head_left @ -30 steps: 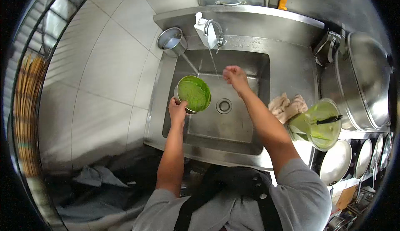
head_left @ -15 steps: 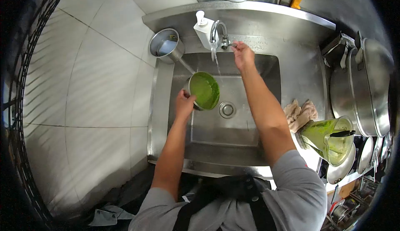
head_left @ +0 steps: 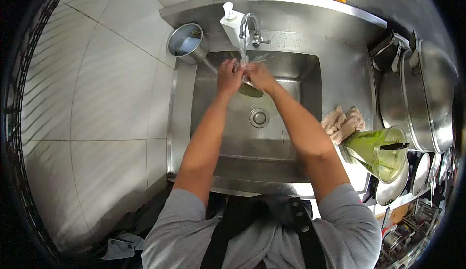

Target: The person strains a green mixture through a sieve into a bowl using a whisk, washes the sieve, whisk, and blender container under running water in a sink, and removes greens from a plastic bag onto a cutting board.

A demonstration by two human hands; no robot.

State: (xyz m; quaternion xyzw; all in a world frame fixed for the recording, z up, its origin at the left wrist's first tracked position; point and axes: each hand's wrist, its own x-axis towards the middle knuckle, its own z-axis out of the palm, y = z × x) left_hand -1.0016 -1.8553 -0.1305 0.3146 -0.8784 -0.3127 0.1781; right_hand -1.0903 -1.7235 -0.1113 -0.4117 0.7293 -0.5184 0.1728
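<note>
A small bowl [head_left: 251,90], mostly hidden by the hands, is seen in the upper part of a metal sink [head_left: 302,128], with a greenish part of it showing below them. On its left is the left hand [head_left: 230,78], fingers bent; on its right is the right hand [head_left: 260,77], blurred. The hands are brought close together beneath running water [head_left: 243,54], and it cannot be told how firmly the bowl is gripped by either one. The water is poured from a curved faucet [head_left: 250,19] behind the sink. The drain [head_left: 259,118] is left uncovered, nearer the person than the bowl.

Beside the faucet, a white pump bottle [head_left: 234,28] is placed, and at the sink's far left corner a metal pot [head_left: 197,53] is seen. On the right, a crumpled cloth [head_left: 342,123] is laid on the counter [head_left: 347,80], next to a clear pitcher [head_left: 371,150] smeared with green. Large metal pans [head_left: 422,104] are stood beyond.
</note>
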